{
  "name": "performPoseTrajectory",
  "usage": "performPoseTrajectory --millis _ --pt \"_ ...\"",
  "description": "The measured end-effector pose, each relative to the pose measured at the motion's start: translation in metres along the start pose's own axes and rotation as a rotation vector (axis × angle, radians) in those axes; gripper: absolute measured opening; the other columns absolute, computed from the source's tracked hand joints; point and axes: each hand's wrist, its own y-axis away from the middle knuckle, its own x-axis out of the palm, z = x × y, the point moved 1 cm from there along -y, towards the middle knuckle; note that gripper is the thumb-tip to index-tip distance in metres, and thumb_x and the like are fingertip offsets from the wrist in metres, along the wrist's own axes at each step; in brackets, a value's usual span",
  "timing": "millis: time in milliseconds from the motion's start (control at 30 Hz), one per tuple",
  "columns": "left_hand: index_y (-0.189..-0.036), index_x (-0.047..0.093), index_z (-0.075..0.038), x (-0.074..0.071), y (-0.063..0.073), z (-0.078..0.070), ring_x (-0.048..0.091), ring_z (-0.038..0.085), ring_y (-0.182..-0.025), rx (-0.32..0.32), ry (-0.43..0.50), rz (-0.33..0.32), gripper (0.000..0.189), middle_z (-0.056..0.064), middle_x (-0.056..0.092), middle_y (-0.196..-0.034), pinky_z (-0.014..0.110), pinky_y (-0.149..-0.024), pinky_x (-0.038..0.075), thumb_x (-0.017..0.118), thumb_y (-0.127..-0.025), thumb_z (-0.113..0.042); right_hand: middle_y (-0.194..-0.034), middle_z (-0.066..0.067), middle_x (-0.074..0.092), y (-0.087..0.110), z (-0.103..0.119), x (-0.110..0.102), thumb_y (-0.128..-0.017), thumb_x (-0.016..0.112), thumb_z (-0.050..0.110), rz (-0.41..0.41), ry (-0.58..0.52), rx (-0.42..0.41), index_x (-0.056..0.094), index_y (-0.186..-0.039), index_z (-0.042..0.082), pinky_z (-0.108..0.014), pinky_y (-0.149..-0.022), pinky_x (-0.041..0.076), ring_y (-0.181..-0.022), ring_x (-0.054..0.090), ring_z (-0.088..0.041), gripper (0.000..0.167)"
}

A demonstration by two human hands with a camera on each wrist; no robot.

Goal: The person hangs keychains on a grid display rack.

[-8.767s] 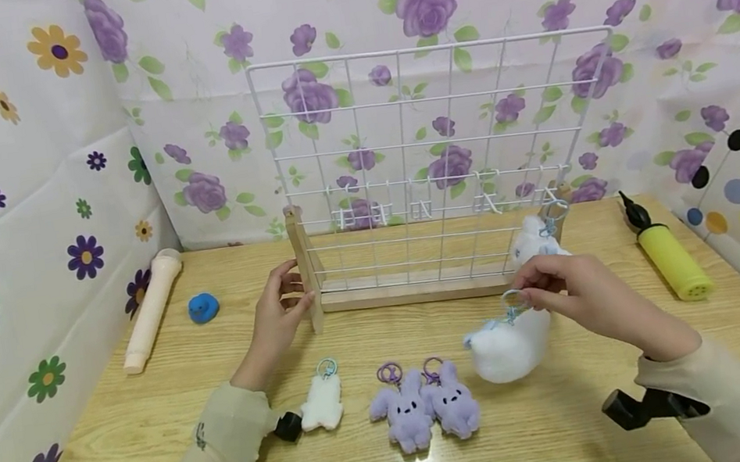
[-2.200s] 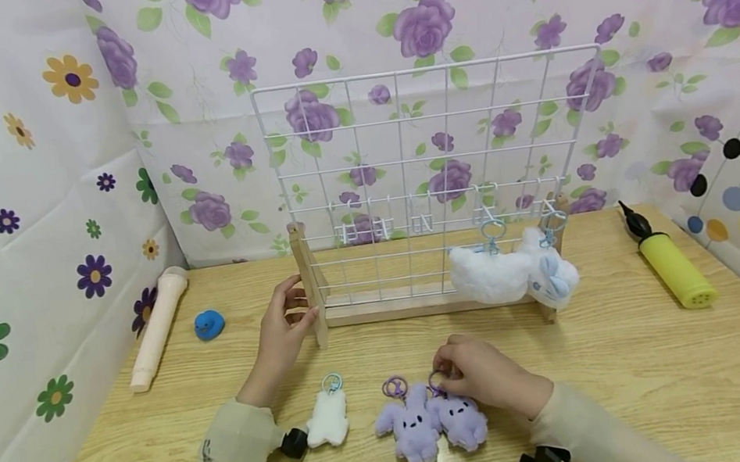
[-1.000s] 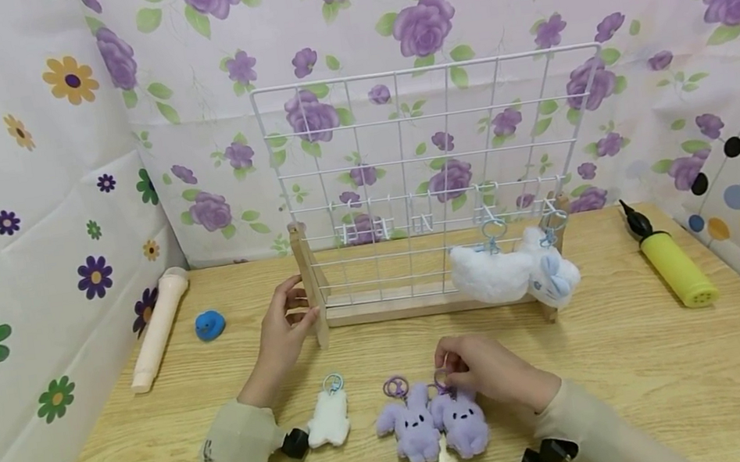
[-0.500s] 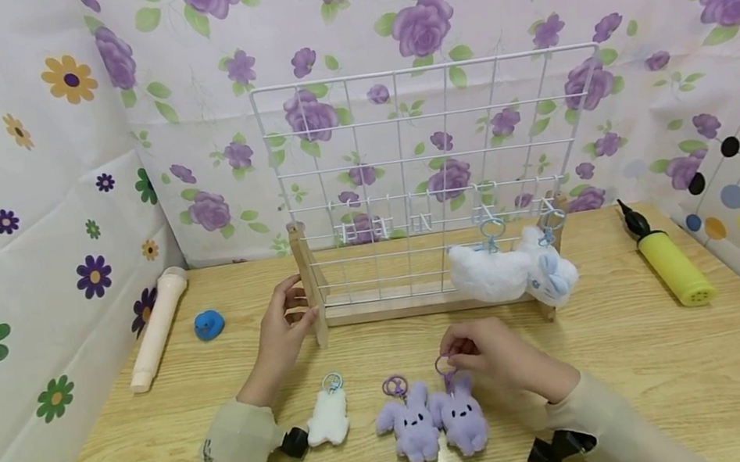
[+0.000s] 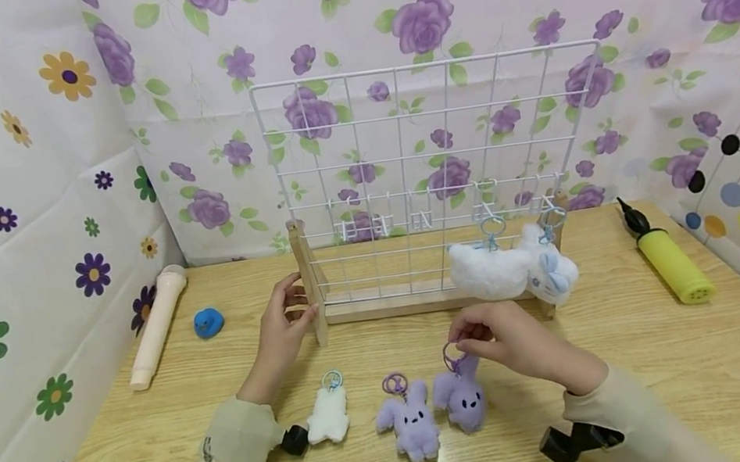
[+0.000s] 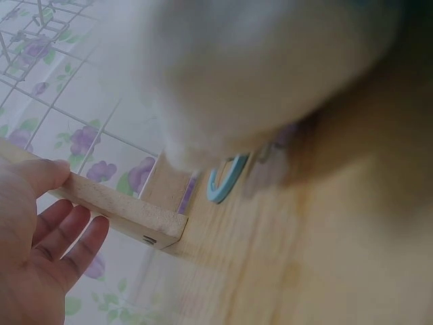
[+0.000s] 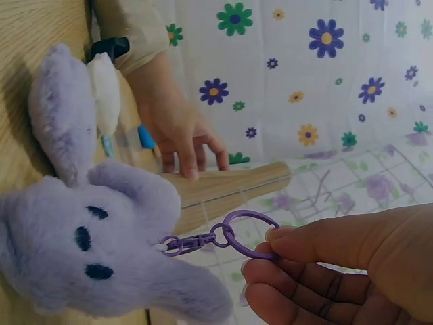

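My right hand (image 5: 509,338) pinches the purple ring of a purple bunny plush keychain (image 5: 462,399) between thumb and fingertips. In the right wrist view, the ring (image 7: 249,233) stands taut from its clasp, above the bunny's black-eyed face (image 7: 95,244). Beside it lies a second purple bunny keychain (image 5: 416,422). My left hand (image 5: 280,324) holds the left wooden leg (image 5: 310,287) of a white wire grid rack (image 5: 402,157); in the left wrist view, the thumb lies on one side of the leg (image 6: 128,206) and the fingers on the other.
Two white plush keychains (image 5: 489,271) hang at the rack's right from white hooks (image 5: 421,220). A white keychain (image 5: 328,414) lies near the left sleeve. Around stand a blue toy duck (image 5: 208,322), a pale microphone-shaped stick (image 5: 158,328) and a yellow pump (image 5: 675,265).
Earlier my right hand hung a white plush on the rack, then took the right purple bunny's ring. It has drawn the ring up and away, lifting the bunny's head. The left hand stays put.
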Motion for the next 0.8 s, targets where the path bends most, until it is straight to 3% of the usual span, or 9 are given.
performPoseTrajectory --millis 167,400,567,800 --pt "-0.143 0.037 -0.008 -0.001 -0.001 0.000 0.056 0.030 -0.108 0.008 -0.009 0.001 0.056 0.020 0.056 -0.122 0.027 -0.083 0.051 0.063 -0.093 -0.008 -0.085 0.000 0.070 0.001 0.006 -0.010 -0.091 0.065 0.010 -0.011 0.008 -0.011 0.069 -0.093 0.012 -0.020 -0.063 0.053 -0.072 0.059 0.001 0.005" --pt "-0.143 0.037 -0.007 -0.001 -0.001 0.001 0.057 0.032 -0.107 0.013 -0.008 -0.006 0.057 0.021 0.056 -0.121 0.027 -0.083 0.051 0.063 -0.092 -0.005 -0.085 0.004 0.070 -0.002 0.012 -0.021 -0.090 0.066 0.011 -0.050 0.035 0.006 0.070 -0.094 0.012 -0.020 -0.066 0.053 -0.074 0.060 0.000 0.005" --pt "-0.142 0.038 -0.008 -0.001 -0.001 0.001 0.057 0.031 -0.106 0.013 -0.006 -0.010 0.056 0.021 0.056 -0.121 0.019 -0.080 0.049 0.063 -0.092 -0.006 -0.084 0.004 0.069 -0.007 0.015 -0.028 -0.089 0.067 0.011 -0.088 0.025 -0.014 0.069 -0.092 0.012 -0.020 -0.065 0.053 -0.074 0.060 -0.001 0.004" --pt "-0.142 0.038 -0.009 -0.001 -0.002 0.002 0.057 0.030 -0.107 0.007 -0.004 -0.004 0.056 0.020 0.056 -0.121 0.027 -0.084 0.051 0.063 -0.092 -0.007 -0.085 0.002 0.070 -0.017 0.020 -0.040 -0.089 0.067 0.008 -0.138 0.079 -0.027 0.069 -0.092 0.011 -0.020 -0.065 0.053 -0.074 0.061 -0.003 0.005"
